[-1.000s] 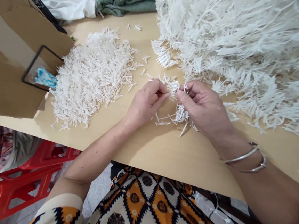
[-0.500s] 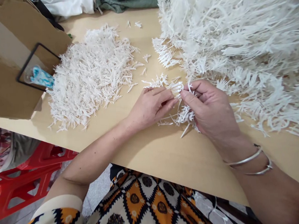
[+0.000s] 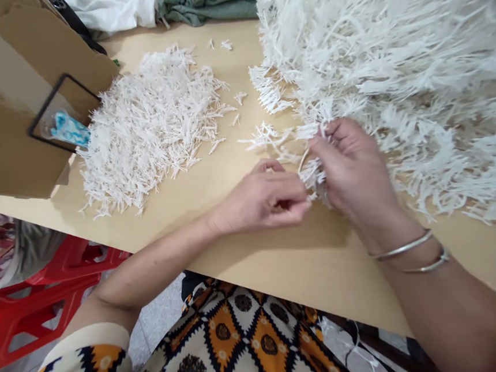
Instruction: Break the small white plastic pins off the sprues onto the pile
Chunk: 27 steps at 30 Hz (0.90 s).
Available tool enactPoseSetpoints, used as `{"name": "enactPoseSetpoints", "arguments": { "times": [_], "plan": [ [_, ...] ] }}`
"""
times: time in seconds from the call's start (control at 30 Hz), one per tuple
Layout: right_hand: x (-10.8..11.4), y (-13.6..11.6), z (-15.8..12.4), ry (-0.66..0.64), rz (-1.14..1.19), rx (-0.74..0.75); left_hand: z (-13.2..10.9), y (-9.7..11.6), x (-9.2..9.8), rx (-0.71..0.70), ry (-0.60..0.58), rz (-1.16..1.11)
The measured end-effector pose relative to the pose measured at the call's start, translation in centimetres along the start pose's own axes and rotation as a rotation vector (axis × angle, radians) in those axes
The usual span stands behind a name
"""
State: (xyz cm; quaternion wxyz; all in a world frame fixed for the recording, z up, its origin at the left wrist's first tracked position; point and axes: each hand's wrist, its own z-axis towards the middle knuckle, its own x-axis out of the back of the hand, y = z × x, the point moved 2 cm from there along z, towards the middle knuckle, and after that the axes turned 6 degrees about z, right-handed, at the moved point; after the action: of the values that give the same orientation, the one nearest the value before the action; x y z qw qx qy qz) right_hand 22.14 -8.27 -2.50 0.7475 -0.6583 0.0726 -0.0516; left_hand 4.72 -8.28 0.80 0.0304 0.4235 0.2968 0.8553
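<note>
My right hand [image 3: 354, 168] pinches a bunch of white branched plastic sprigs [image 3: 314, 171] between thumb and fingers, with some ends poking out below. Just left of it, my left hand [image 3: 273, 198] is closed, fingertips pressed together near the lower strands of that bunch. Whatever it grips, if anything, is hidden and blurred. Beyond the left hand, loose white sprigs [image 3: 267, 135] lie on the tabletop. A low heap of short white sprigs [image 3: 156, 124] is on the left, and a much larger pile of long white fronds [image 3: 394, 69] fills the right side.
A cardboard box [image 3: 1, 103] stands at the left edge, with a black wire frame [image 3: 47, 102] and a blue-patterned clear cup [image 3: 69, 129] beside it. Dark green cloth [image 3: 210, 1] lies at the back. Red stools [image 3: 38, 320] are below the table's [image 3: 254, 255] front edge.
My left hand has pulled down toward me, away from the sprigs it was touching. My right hand has moved slightly up and right, still holding the bunch.
</note>
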Motion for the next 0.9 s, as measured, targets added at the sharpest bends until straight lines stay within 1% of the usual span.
{"name": "enactPoseSetpoints", "arguments": {
  "times": [0.03, 0.07, 0.1, 0.13, 0.2, 0.23, 0.27, 0.3, 0.33, 0.37, 0.4, 0.43, 0.5, 0.57, 0.63, 0.73, 0.9],
  "plan": [
    [0.3, -0.1, 0.3, 0.061, 0.043, -0.053, 0.0, 0.2, 0.1, -0.029, 0.002, -0.007],
    [0.6, -0.3, 0.6, 0.117, 0.081, -0.092, -0.1, 0.0, 0.4, -0.019, 0.045, -0.003],
    [0.7, -0.5, 0.7, 0.136, 0.11, -0.118, -0.2, -0.7, 0.9, 0.047, 0.125, 0.015],
    [0.6, -0.7, 0.7, 0.11, 0.124, -0.131, -0.4, -1.7, 1.6, 0.141, 0.234, 0.039],
    [0.5, -1.0, 0.5, 0.054, 0.13, -0.113, -1.3, -4.6, 3.4, 0.387, 0.524, 0.178],
    [0.4, -1.1, 0.4, 0.032, 0.136, -0.104, -1.8, -6.0, 4.2, 0.457, 0.642, 0.25],
    [0.3, -1.1, 0.2, 0.021, 0.148, -0.103, -2.3, -7.2, 5.0, 0.493, 0.758, 0.325],
    [0.3, -1.0, 0.1, 0.011, 0.162, -0.115, -2.7, -8.1, 5.6, 0.496, 0.86, 0.396],
    [0.3, -0.9, 0.0, 0.0, 0.175, -0.133, -3.0, -8.6, 6.0, 0.48, 0.915, 0.457],
    [0.3, -0.8, -0.1, -0.012, 0.182, -0.151, -3.1, -8.8, 6.1, 0.454, 0.92, 0.497],
    [0.2, -0.8, -0.1, -0.024, 0.183, -0.16, -3.0, -8.5, 5.9, 0.425, 0.875, 0.506],
    [0.2, -0.8, -0.2, -0.036, 0.177, -0.159, -2.8, -8.0, 5.5, 0.395, 0.792, 0.49],
    [0.0, -0.8, -0.3, -0.068, 0.152, -0.144, -1.9, -6.3, 4.1, 0.348, 0.559, 0.389],
    [-0.2, -0.9, -0.4, -0.108, 0.117, -0.131, -1.2, -4.6, 2.7, 0.298, 0.379, 0.347],
    [-0.5, -0.9, -0.6, -0.135, 0.081, -0.121, -0.7, -3.7, 1.5, 0.277, 0.259, 0.347],
    [-0.7, -0.9, -0.8, -0.129, 0.029, -0.09, -0.5, -3.5, 0.7, 0.271, 0.165, 0.328],
    [-0.8, -1.0, -1.0, -0.109, -0.04, -0.036, -0.7, -3.4, 0.8, 0.349, 0.117, 0.216]
  ]
}}
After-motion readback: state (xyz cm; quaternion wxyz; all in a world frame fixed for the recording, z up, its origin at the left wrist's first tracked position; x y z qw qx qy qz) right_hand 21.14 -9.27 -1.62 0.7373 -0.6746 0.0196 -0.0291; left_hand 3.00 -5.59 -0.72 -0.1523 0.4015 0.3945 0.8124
